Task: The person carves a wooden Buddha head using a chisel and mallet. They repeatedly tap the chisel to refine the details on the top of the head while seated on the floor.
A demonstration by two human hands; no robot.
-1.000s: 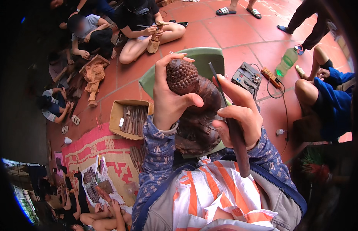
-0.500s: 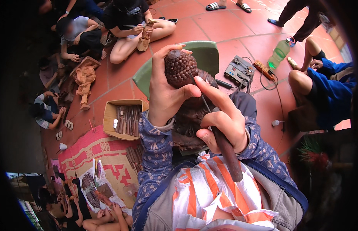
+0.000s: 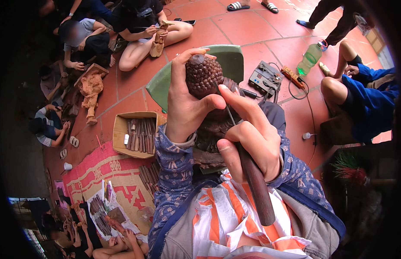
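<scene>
A dark brown carved wooden statue stands upright before me, its round head [image 3: 204,77] covered in small knobs. My left hand [image 3: 185,113] is wrapped round the left side of that head, with the thumb reaching across toward the tool. In my right hand [image 3: 260,140] is a carving chisel [image 3: 255,187] with a long dark wooden handle and a thin metal shank. My right index finger stretches along the shank, and its tip points at the right side of the knobbed head. The exact contact of the blade is too small to tell. My forearms hide much of the statue's body.
Behind the statue is a green curved plastic piece [image 3: 231,55]. To the right lie a control box [image 3: 266,77], a power strip [image 3: 294,77] with cords and a green bottle [image 3: 309,60]. Left are a cardboard box [image 3: 118,140] of chisels, a patterned mat [image 3: 94,166] and people carving.
The chisel's handle end has shifted down toward my lap, and my right hand's lower fingers have moved slightly. My left hand keeps its hold on the head. The whole view has shifted a little.
</scene>
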